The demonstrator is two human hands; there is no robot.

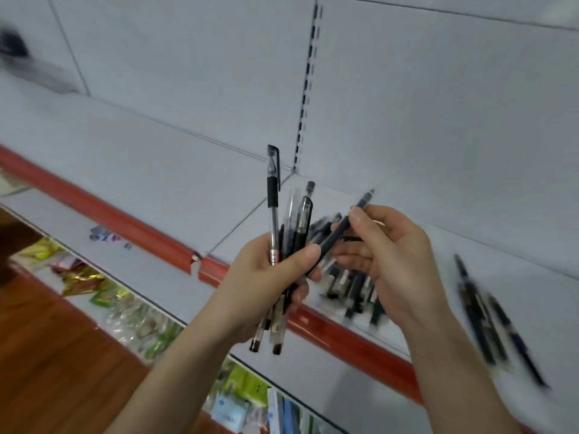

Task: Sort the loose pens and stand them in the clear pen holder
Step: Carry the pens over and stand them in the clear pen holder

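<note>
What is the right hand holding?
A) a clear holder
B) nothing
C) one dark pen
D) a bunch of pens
C: the right hand pinches one dark pen between its fingertips, while the left hand grips the bunch of pens.

Grey shelf [141, 170] running across, red edge strip [103, 211] lining its front. Slotted upright [308, 73] standing against the back panel [438, 104]. Small blurred label [108, 238] lying on the shelf. Packets [131, 311] sitting below, beside wooden floor [47, 355].
</note>
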